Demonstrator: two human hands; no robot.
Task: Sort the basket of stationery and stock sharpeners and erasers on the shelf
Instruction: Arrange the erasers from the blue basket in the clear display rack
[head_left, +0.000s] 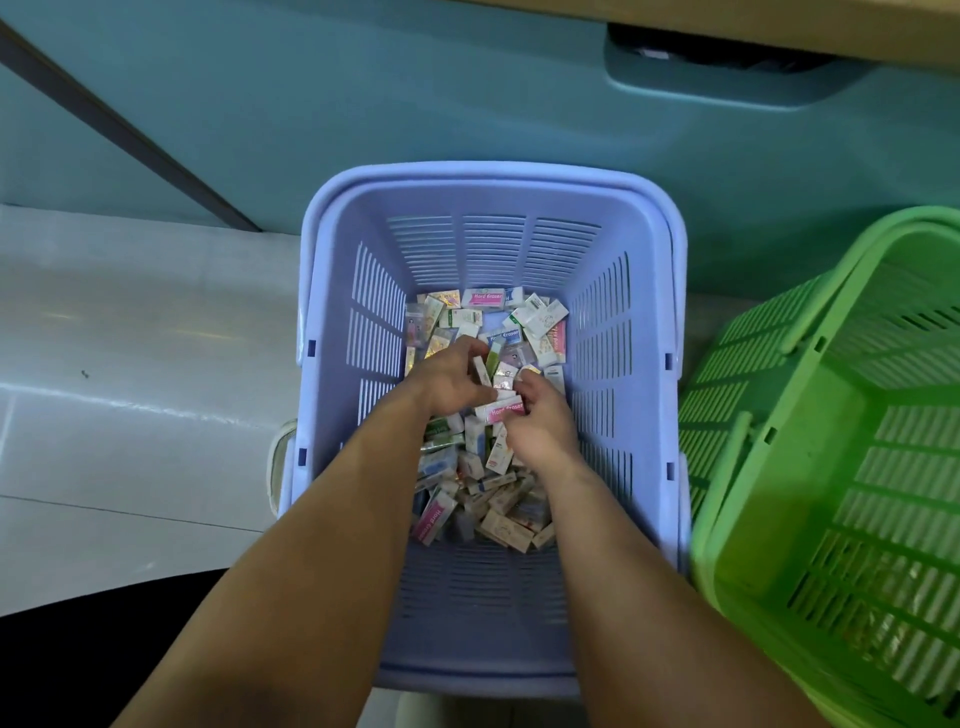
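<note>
A lavender slatted basket (337, 364) stands on the pale floor (130, 389), with a green basket (779, 364) just beside it on the right. A heap of small boxed erasers (483, 499) covers the lavender basket's bottom, many white, some pink or blue. Both hands reach into the heap: the left hand (449, 382) curls its fingers round a narrow white box (482, 371), and the right hand (543, 423) — close beside it — pinches a pink eraser box (505, 411)

eraser packs (540, 317) in basket (337, 291) (on floor (130, 364)); second basket (831, 415) just right
</note>
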